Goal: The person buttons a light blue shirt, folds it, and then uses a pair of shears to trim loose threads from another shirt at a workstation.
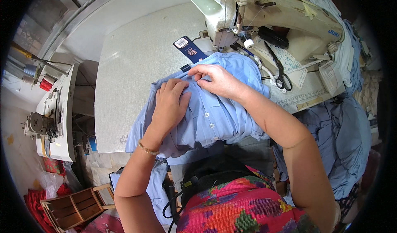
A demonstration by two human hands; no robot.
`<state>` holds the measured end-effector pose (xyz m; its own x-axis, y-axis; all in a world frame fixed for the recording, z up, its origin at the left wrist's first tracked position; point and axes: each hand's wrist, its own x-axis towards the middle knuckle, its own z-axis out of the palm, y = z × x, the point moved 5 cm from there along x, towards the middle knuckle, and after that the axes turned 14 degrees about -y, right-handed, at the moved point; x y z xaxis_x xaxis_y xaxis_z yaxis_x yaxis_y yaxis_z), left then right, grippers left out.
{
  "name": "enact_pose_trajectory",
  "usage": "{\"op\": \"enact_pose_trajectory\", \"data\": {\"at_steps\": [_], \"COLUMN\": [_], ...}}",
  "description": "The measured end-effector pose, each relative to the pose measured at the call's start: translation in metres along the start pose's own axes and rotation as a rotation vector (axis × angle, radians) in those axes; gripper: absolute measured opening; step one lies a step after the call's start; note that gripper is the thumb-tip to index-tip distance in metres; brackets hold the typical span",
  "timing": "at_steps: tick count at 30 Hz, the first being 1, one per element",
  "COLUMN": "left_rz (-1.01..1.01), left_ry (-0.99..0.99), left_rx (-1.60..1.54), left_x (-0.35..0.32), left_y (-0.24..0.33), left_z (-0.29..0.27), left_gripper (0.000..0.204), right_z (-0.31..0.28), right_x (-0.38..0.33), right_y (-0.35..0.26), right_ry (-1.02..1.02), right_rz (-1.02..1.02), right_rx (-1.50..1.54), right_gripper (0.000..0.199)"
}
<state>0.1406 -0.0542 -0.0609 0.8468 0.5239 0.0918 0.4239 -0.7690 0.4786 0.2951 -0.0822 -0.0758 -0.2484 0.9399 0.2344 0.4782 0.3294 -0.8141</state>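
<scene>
Shirt (215,113), light blue and buttoned, lies bunched on the grey tabletop (132,67) before the sewing machine (256,14). The left hand (169,103) rests flat, fingers spread, likely pinning the cloth steady. The right hand (217,80) pinches the collar edge beside a dark hang tag (189,49).

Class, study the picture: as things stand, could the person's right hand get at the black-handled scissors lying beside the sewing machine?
Probably yes. The right hand rests on the light blue shirt, and the scissors lie in the open on the table just to its right, with nothing over them and only a white cord between.
</scene>
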Motion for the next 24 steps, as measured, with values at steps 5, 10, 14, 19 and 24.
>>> {"op": "enact_pose_trajectory", "data": {"at_steps": [5,10,14,19,24], "left_rz": [-0.020,-0.005,-0.002,-0.007,-0.048], "left_ry": [0.004,0.005,-0.039,-0.060,-0.088], "left_rx": [-0.043,-0.087,-0.153,-0.307,-0.560], "left_x": [0.019,0.027,0.031,0.030,0.028], "left_y": [-0.012,-0.019,-0.019,-0.021,-0.022], "left_z": [0.002,0.004,0.003,0.005,0.007], "left_gripper": [0.021,0.018,0.017,0.014,0.010], "right_z": [0.001,0.001,0.001,0.002,0.000], "right_x": [0.000,0.000,-0.001,0.000,0.000], "right_y": [-0.002,-0.001,0.001,0.003,0.000], "right_ry": [0.001,-0.012,-0.024,-0.015,0.031], "right_rz": [-0.010,0.017,0.061,0.062,0.037], "right_rx": [-0.001,0.027,0.103,0.186,0.237], "right_gripper": [0.029,0.034,0.034,0.035,0.034]}}
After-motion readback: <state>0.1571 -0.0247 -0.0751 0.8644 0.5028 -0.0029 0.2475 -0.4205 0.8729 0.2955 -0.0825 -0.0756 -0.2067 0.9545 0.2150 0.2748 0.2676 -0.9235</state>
